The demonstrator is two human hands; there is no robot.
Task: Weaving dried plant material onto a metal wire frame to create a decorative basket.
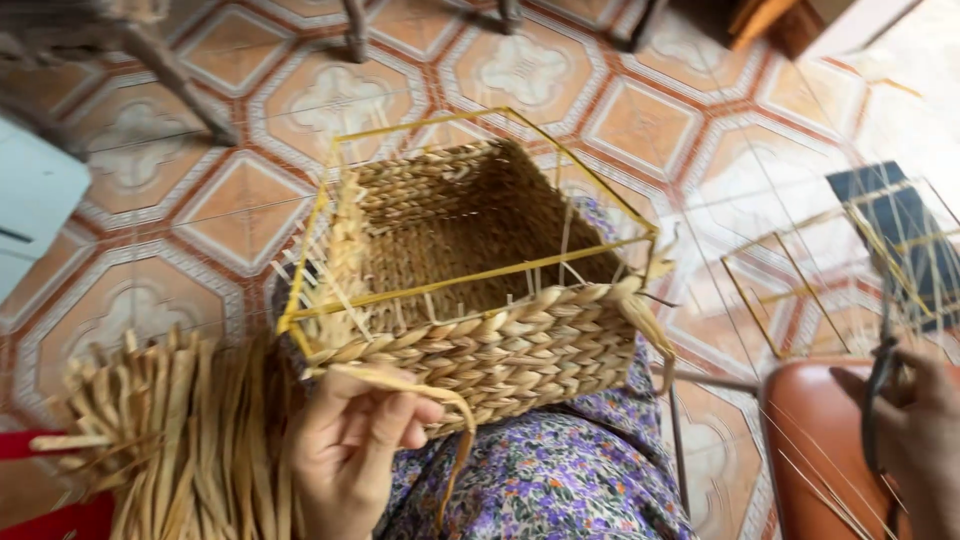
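A half-woven straw basket [500, 345] on a yellow wire frame [470, 278] rests tilted on my lap, which is covered in purple floral cloth [560, 480]. My left hand [350, 440] is under the basket's near left corner, its fingers pinching a loose straw strand [440, 400] that curls down from the weave. My right hand [915, 430] is far to the right, away from the basket and above a brown stool [810, 420]. It is closed around a thin dark tool [880, 385]; I cannot tell what kind.
A bundle of dry straw strips [170, 430] lies at the lower left. Empty yellow wire frames [800, 280] stand on the patterned tile floor [640, 120] to the right. Furniture legs [180, 75] are at the top, and a white object [30, 200] at the left edge.
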